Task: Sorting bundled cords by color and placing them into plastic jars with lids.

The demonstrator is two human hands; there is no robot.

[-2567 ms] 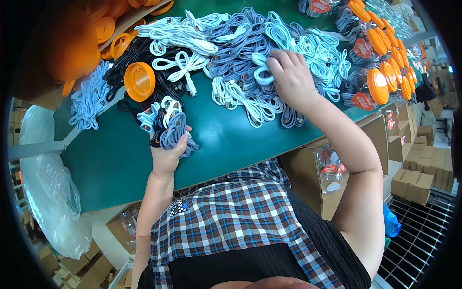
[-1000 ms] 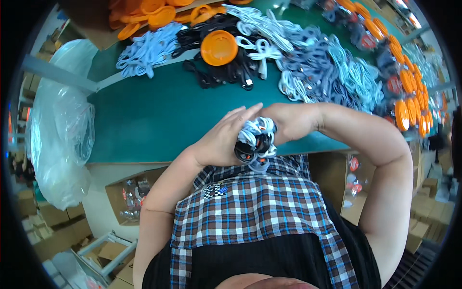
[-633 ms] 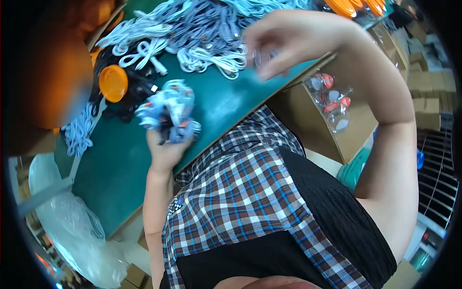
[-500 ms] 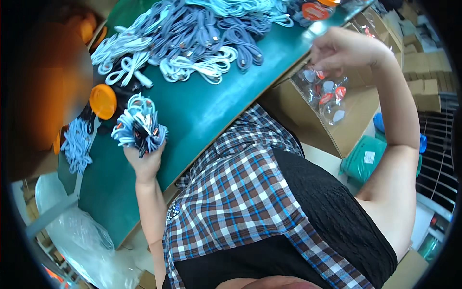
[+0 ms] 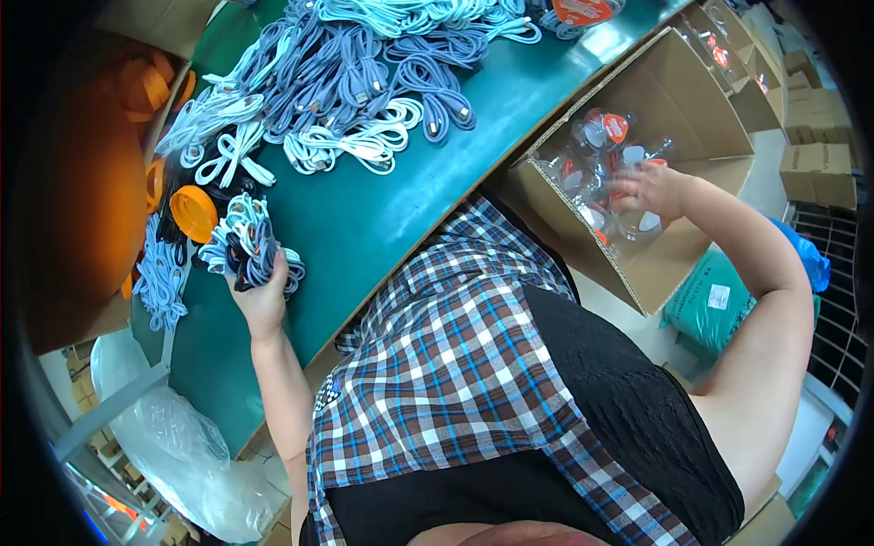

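My left hand [image 5: 261, 298] is closed round a thick bundle of cables [image 5: 241, 238], white, grey-blue and black, held above the left part of the green table. Just left of the bundle is an orange round lid [image 5: 193, 215]. My right hand [image 5: 651, 191] reaches into an open cardboard box [image 5: 678, 100], its fingers apart and somewhat blurred. Clear plastic jars [image 5: 596, 136] with orange-red labels lie in that box, and the fingers are over or against them. Whether they touch a jar cannot be made out.
Coiled cables [image 5: 346, 73] in white, grey and pale turquoise pile up on the green table [image 5: 364, 214]. Several orange lids [image 5: 141, 91] fill a carton at the left. A green wrapped package [image 5: 706, 296] sits beside the box, and clear plastic sheeting [image 5: 173, 437] hangs at the lower left.
My right hand has come down from above the table's edge into the box of jars. My left hand has shifted slightly left, still gripping the cables, and the view has turned a little.
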